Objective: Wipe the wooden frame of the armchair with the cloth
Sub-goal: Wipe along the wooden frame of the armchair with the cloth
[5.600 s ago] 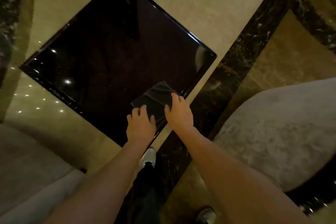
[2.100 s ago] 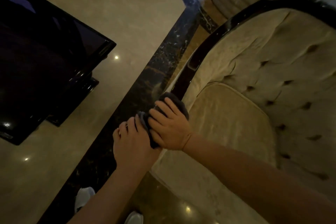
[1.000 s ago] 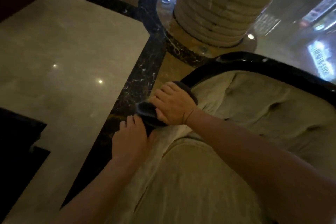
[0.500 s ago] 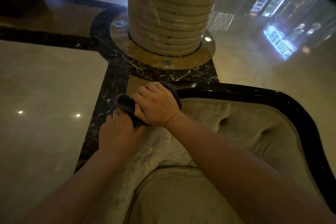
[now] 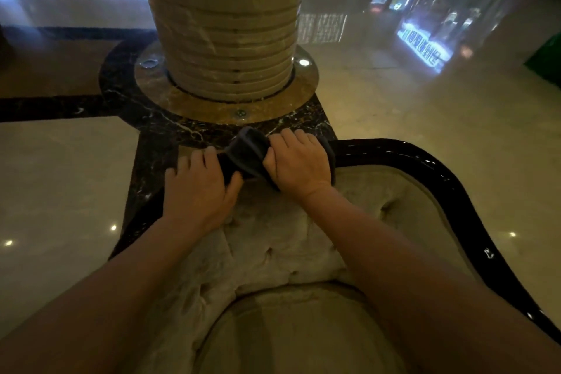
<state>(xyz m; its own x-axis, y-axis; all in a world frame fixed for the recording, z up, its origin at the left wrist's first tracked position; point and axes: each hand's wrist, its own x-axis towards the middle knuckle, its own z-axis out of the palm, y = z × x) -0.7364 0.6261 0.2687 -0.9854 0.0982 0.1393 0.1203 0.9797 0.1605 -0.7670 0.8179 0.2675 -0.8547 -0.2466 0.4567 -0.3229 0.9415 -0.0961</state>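
The armchair has a glossy dark wooden frame [image 5: 431, 170] curving along the top of its tufted beige back [image 5: 273, 240]. A dark grey cloth [image 5: 247, 152] is folded over the top rail. My right hand [image 5: 299, 165] is closed on the cloth and presses it onto the rail. My left hand [image 5: 198, 188] sits just to its left, gripping the rail, with the thumb touching the cloth's edge. The rail under both hands is hidden. The beige seat cushion [image 5: 297, 331] lies below my forearms.
A ribbed stone column [image 5: 224, 24] on a round marble base [image 5: 226, 109] stands right behind the chair back. Polished marble floor [image 5: 60, 179] with dark inlay bands surrounds the chair. Lit reflections show on the floor at the far right.
Both hands have slid with the cloth along the frame, from the left side rail up onto the top of the back. My view has swung to face the column.
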